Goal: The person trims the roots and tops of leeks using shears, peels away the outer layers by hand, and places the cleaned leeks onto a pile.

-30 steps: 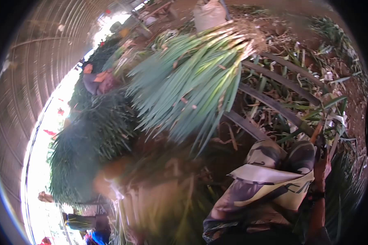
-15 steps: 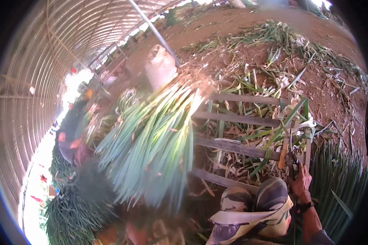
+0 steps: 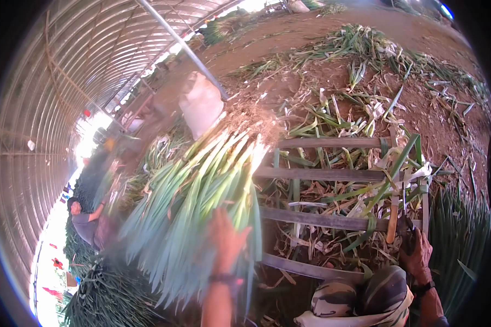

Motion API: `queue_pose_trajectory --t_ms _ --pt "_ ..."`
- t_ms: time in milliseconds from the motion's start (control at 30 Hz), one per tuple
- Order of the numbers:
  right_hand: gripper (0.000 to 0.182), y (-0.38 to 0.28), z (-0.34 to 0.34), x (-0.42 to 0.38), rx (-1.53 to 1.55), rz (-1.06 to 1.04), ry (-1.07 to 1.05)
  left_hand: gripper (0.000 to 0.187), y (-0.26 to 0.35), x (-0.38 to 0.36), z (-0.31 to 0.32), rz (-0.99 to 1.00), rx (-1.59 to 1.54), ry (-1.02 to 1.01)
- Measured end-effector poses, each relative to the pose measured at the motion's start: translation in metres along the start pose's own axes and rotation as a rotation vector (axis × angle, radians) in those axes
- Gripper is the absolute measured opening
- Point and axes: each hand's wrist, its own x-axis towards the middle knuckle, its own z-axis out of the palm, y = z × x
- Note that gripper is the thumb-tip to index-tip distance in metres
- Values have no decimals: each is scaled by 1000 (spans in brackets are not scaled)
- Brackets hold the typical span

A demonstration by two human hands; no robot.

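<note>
Spring onions (image 3: 204, 163) lie in a large heap, brown roots at the far end and green leaves fanned towards me. My left hand (image 3: 227, 240), a little blurred, reaches over the leaves with its thumb apart from the fingers. At the right end of a slatted frame (image 3: 333, 220), my right hand (image 3: 418, 253) is closed round a dark tool (image 3: 406, 226) with a thin upright part. Beside that tool, a wooden handle (image 3: 391, 224) stands against the frame's end. Loose leaves and peelings (image 3: 311, 201) show between the slats.
Another person (image 3: 87, 223) works at the left. Dark green leaf bundles (image 3: 106, 294) stand at lower left, more leaves (image 3: 458, 245) at right. A pale sack (image 3: 199, 103) and a metal pole (image 3: 185, 46) rise behind the heap. Trimmings (image 3: 360, 46) litter the soil.
My left hand has come up from the bottom edge onto the spring onion leaves. The view has shifted; my right hand stays at the frame's end with the dark tool.
</note>
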Motion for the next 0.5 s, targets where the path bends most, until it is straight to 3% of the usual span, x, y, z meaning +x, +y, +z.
queue_pose_trajectory --t_ms 167,267,500 --pt "92 -2 0 2 -36 57 -35 113 -41 79 5 -221 172 83" --pt "90 -11 -4 6 -44 40 -9 116 -62 106 -8 -338 43 -85" --pt "88 -10 1 4 -86 31 3 108 -97 156 -16 -365 -23 -442"
